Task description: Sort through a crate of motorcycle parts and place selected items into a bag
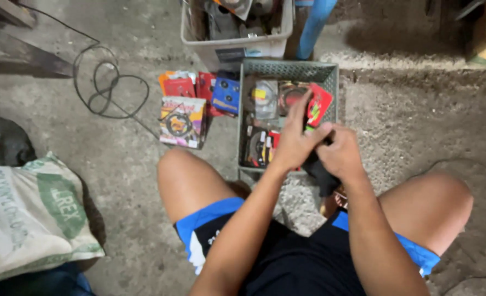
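Note:
I squat over a grey plastic crate [290, 70] on the concrete floor. My right hand [340, 153] is closed around a black object [321, 174] that hangs below my fist; what it is I cannot tell. My left hand [296, 138] rests against the top of that object with its fingers stretched forward over the crate. Several packaged parts lie in the crate, among them a red packet [319, 104] just past my fingertips and a clear bag [265, 98].
A pile of flat packets [184, 120] and a blue pack [226, 95] lie left of the crate. Behind it stand a white bin [233, 46] of parts and a blue pipe [314, 24]. A black cable [109, 87] coils far left; a printed sack [29, 214] lies near left.

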